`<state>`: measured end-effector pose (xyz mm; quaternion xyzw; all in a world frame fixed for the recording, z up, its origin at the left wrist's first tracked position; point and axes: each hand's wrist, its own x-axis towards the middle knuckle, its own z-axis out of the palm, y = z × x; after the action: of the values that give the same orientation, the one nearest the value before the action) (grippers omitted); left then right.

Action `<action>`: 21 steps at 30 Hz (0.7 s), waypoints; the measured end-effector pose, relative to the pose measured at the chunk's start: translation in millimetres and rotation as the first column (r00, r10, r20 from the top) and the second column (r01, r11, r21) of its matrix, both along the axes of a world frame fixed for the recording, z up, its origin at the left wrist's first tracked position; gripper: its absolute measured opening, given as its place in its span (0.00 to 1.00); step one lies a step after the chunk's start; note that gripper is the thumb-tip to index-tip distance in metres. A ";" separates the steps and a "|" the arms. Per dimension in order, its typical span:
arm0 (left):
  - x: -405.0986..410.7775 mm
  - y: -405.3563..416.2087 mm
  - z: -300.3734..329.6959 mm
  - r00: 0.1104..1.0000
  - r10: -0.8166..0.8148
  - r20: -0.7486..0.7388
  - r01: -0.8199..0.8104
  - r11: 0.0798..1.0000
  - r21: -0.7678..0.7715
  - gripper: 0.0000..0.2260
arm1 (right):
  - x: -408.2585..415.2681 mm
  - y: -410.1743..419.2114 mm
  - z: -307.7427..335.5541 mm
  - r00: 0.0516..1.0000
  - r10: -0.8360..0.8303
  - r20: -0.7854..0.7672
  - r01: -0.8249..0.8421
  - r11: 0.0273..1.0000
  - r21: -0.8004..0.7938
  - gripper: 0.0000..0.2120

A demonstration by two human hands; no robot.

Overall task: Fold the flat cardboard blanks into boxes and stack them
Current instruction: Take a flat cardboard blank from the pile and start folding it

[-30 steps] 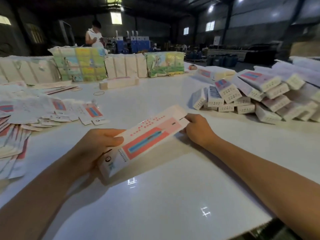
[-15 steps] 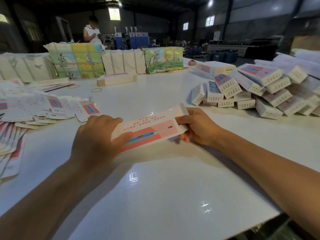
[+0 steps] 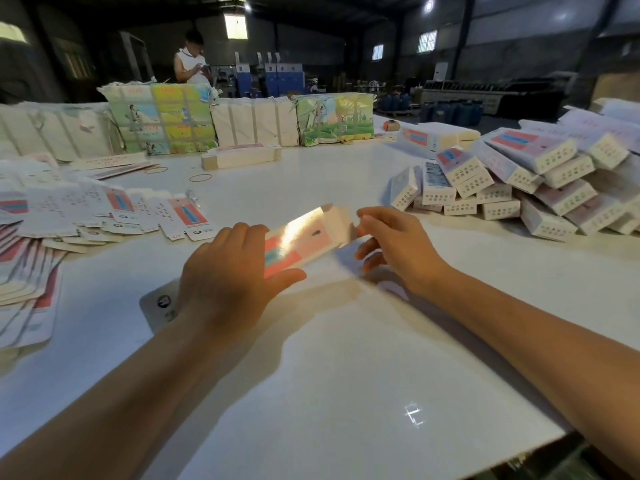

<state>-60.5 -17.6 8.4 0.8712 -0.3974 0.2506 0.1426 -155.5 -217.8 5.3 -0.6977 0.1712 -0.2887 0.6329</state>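
Held just above the table (image 3: 311, 393) at centre, the half-opened box (image 3: 301, 242) is clamped at its near end by the left hand (image 3: 225, 275), while the right hand (image 3: 394, 244), fingers loosely apart, touches the far flaps, which could crease crooked if pushed unevenly.

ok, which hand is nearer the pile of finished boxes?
Right. The right hand works the blank's far end, just short of the pile of folded boxes. The left hand grips the blank's near end, farther away.

Both forearms and hands (image 3: 228, 275) are bare, with no sleeves
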 end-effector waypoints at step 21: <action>-13.9 -6.0 -2.6 1.000 0.023 -0.012 -0.022 0.999 0.047 0.38 | -0.6 33.0 -6.1 0.997 -0.067 -0.039 0.035 0.834 -0.551 0.06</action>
<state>-74.3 -23.6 5.8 0.8802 -0.3925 0.2373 0.1220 -156.1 -184.8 -0.8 -0.8532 0.1175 -0.3225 0.3927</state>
